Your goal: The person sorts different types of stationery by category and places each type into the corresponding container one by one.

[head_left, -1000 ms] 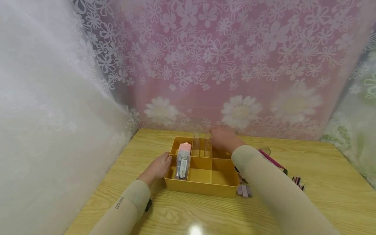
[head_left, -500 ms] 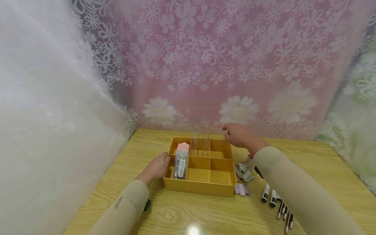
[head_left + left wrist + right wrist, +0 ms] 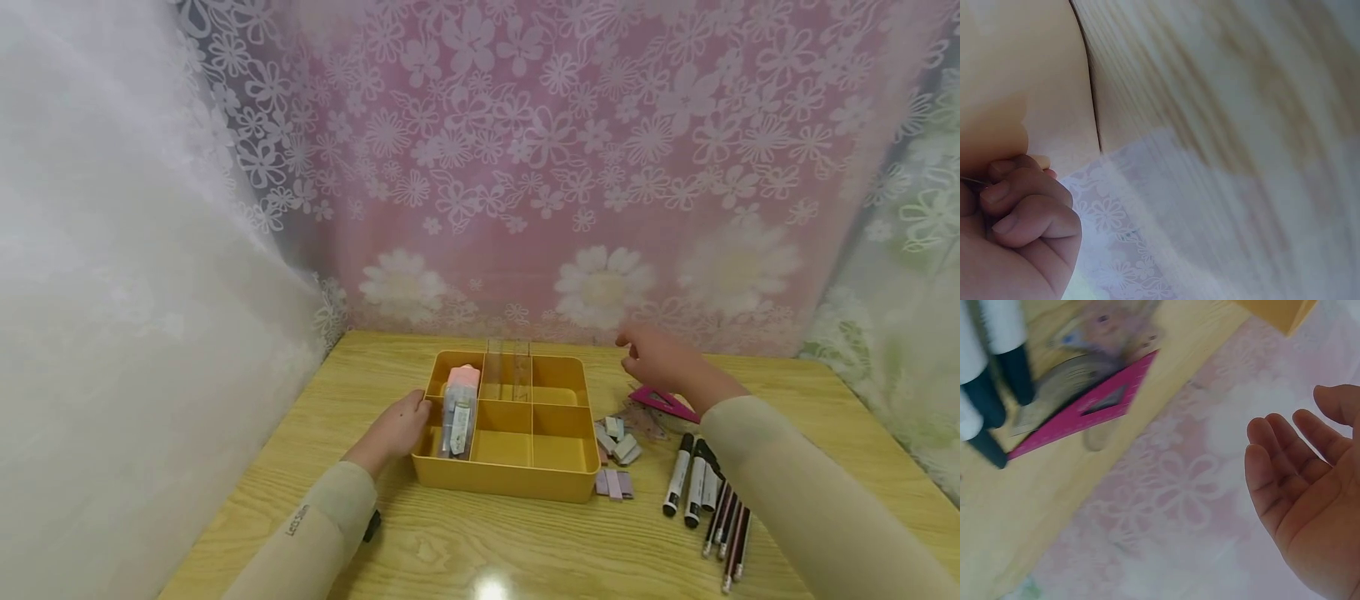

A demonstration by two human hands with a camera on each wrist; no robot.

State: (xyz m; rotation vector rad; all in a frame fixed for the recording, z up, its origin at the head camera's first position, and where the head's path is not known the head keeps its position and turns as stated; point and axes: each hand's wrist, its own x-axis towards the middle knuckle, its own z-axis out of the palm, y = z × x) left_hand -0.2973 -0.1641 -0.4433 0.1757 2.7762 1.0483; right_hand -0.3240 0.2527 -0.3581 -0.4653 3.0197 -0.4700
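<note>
My left hand grips the left wall of a yellow divided organizer box; in the left wrist view its fingers curl over the rim. A clear case with a pink top leans across the divider between the two left compartments. Clear rulers stand in the back middle compartment, their ends rising above the rim. My right hand hovers to the right of the box with nothing in it, its fingers loosely bent in the right wrist view. Under and beside it lies a magenta set square.
Erasers and pale purple strips lie along the box's right side. Farther right are several white markers and pencils. A clear protractor lies by the set square. A floral curtain hangs behind the table.
My right hand has moved rightward from the rulers at the back of the box, uncovering the right compartments, markers and set square. My left hand has stayed on the box.
</note>
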